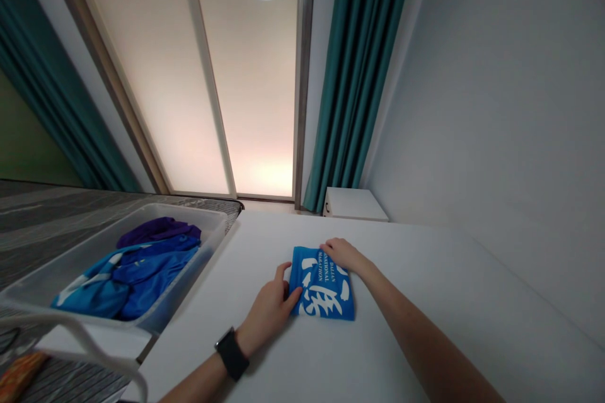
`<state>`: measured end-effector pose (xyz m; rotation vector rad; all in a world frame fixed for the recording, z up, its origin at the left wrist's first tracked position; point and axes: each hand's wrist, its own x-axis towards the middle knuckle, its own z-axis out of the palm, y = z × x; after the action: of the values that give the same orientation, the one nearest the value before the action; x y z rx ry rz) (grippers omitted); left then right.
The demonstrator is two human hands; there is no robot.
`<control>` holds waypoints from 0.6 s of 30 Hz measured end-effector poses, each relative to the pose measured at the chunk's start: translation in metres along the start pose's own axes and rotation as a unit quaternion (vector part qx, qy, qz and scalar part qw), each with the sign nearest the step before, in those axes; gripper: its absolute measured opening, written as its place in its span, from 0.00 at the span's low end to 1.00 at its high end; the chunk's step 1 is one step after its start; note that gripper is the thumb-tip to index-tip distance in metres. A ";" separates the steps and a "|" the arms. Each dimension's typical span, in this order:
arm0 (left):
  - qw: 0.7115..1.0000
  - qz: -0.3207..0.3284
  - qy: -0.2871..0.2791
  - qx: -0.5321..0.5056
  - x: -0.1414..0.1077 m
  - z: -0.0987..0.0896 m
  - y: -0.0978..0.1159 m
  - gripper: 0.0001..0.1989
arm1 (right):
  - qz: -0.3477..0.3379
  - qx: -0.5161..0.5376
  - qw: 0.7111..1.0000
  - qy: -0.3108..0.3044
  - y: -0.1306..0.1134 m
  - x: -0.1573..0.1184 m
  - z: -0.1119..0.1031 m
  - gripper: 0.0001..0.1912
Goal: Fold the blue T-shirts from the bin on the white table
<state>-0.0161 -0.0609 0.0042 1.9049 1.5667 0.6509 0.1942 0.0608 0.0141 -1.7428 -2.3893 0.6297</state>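
A blue T-shirt [326,299], folded into a small rectangle with white lettering and brush-stroke print facing up, lies flat on the white table [227,352]. My left hand [271,302], with a dark watch on its wrist, grips the left edge; its thumb lies on the cloth and some curled fingers are hidden. At the far edge, my right hand [344,253] has its bent fingers closed on the fabric near the top middle.
A translucent plastic bin [212,233] stands left of the table, with crumpled blue garments [151,271] and a purple one [163,230] inside. A pale curved bar [94,346] crosses the lower left. Beyond the table are a white cabinet [354,203] and teal curtains [362,75]; a wall [510,107] rises on the right.
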 end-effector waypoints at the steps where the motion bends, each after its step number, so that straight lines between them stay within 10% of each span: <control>1: 1.000 -0.005 -0.015 -0.007 -0.003 -0.001 0.001 0.28 | -0.002 -0.010 1.000 0.012 -0.001 -0.005 0.003 0.22; 7: 0.997 0.005 -0.073 -0.012 -0.008 -0.019 0.005 0.29 | -0.025 -0.061 0.997 0.048 -0.002 -0.031 0.018 0.22; 12: 0.997 0.039 -0.024 0.060 0.039 -0.039 0.004 0.23 | -0.036 -0.079 0.995 0.051 0.000 -0.031 0.019 0.21; 18: 0.986 0.131 -0.046 0.092 0.090 -0.022 0.000 0.21 | -0.040 -0.078 0.994 0.060 0.001 -0.032 0.020 0.21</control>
<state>-0.0140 0.0307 0.0200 2.2719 1.3713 0.5317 0.1991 0.0257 -0.0002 -1.6791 -2.4682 0.3250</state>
